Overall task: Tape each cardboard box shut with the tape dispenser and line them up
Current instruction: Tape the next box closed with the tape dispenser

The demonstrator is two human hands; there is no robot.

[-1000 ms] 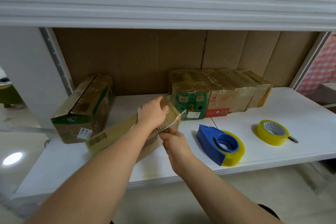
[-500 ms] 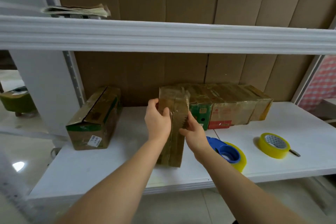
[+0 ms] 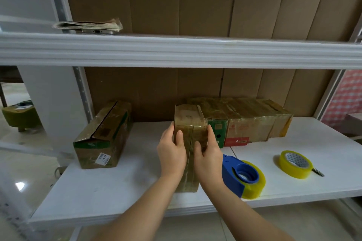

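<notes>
The left hand (image 3: pixel 172 155) and right hand (image 3: pixel 208 156) grip the near end of a long, tape-wrapped brown cardboard box (image 3: pixel 189 123) from either side, fingers curled round its edges. The box lies lengthwise on the white shelf (image 3: pixel 117 186), seemingly touching the row of taped boxes (image 3: pixel 248 121) on its right. A blue tape dispenser with yellow tape (image 3: pixel 242 176) sits just right of the right hand. An unsealed green-printed cardboard box (image 3: pixel 102 136) stands apart, left.
</notes>
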